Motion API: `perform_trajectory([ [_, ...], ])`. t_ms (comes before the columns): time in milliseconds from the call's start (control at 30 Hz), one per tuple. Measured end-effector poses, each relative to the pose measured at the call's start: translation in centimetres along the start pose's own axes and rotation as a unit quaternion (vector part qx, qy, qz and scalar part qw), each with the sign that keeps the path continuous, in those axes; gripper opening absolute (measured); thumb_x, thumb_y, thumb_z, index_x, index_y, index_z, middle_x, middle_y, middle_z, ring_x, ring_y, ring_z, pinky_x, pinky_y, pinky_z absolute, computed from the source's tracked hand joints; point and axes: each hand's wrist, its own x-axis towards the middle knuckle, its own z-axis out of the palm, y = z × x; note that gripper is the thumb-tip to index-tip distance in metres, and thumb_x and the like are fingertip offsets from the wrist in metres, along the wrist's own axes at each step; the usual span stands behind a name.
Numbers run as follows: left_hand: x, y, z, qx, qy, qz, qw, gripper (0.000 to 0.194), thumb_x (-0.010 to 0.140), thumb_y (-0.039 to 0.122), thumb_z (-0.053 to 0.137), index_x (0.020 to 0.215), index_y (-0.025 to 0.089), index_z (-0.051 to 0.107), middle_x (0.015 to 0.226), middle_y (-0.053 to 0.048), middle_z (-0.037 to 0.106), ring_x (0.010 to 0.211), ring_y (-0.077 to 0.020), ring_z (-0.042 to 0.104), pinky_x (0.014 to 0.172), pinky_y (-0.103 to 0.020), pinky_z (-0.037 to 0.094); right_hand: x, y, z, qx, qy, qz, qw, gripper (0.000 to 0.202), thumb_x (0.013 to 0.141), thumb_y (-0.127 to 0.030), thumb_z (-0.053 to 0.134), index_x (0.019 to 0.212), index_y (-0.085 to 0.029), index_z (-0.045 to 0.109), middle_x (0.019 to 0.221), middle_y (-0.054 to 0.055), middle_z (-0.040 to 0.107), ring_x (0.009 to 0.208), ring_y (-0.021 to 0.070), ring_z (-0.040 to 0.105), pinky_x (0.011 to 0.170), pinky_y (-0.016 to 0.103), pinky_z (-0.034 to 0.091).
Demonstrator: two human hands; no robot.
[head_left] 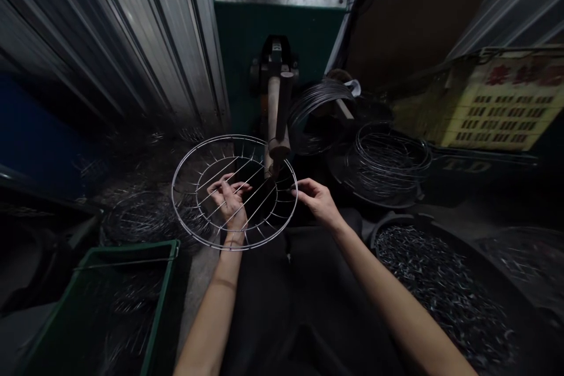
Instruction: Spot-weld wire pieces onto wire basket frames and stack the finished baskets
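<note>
The round wire frame (247,247) sits beneath the machine's arm (278,111). The left hand (229,202) shows through its wires, fingers loosely bent; I cannot tell whether they grip. The right hand (324,205) has 2 fingertips together at the frame's right rim; what they pinch is unclear.

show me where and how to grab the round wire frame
Probably its outer rim at the left, coming from the left: that curve lies exposed, away from the machine's rods near the upper right. A light pinch suits so slim a rim.
</note>
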Motion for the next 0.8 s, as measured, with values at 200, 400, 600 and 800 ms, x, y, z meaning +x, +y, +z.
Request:
perform_trajectory([
  [200, 1.1, -0.6, 0.7, -0.001, 0.01, -0.007, 1.0, 0.028, 0.089, 0.045, 0.047, 0.095, 0.026, 0.029, 0.116, -0.004, 0.052, 0.062, -0.0066, 0.061, 0.059, -0.026, 0.054, 1.8, 0.3, 1.0, -0.022, 0.053, -0.032, 0.998, 0.033, 0.066, -0.05, 0.071, 0.076, -0.02, 0.065, 0.072, 0.0, 0.064, 0.067, 0.0141, 0.057, 0.066, 0.029, 0.049],
  [400, 2.0, -1.5, 0.9, -0.006, 0.021, -0.003, 1.0, 0.028, 0.089, 0.047, 0.047, 0.095, 0.026, 0.028, 0.117, -0.004, 0.052, 0.062, -0.0065, 0.061, 0.06, -0.026, 0.054, 3.0, 0.7, 1.3, -0.033, 0.056, -0.059, 0.996, 0.033, 0.069, -0.051, 0.068, 0.077, -0.02, 0.063, 0.073, 0.0, 0.064, 0.069, 0.015, 0.057, 0.067, 0.029, 0.048],
  [600, 2.1, -1.7, 0.7, -0.008, 0.016, -0.002, 1.0, 0.024, 0.09, 0.042, 0.046, 0.095, 0.026, 0.029, 0.115, -0.004, 0.051, 0.062, -0.0066, 0.061, 0.06, -0.027, 0.054, 3.3, 1.0, 1.5, -0.016, 0.056, -0.052, 0.997, 0.029, 0.068, -0.047, 0.069, 0.077, -0.02, 0.064, 0.073, 0.0, 0.064, 0.067, 0.0141, 0.057, 0.066, 0.029, 0.048],
  [800, 2.4, -1.9, 0.9, 0.003, -0.022, 0.001, 1.0, 0.025, 0.087, 0.038, 0.051, 0.096, 0.026, 0.031, 0.121, -0.005, 0.048, 0.063, -0.0058, 0.06, 0.061, -0.026, 0.053, 2.8, 1.1, 0.7, -0.011, 0.047, -0.043, 0.998, 0.03, 0.07, -0.046, 0.069, 0.083, -0.02, 0.065, 0.077, 0.0, 0.065, 0.069, 0.0142, 0.058, 0.066, 0.028, 0.048],
])
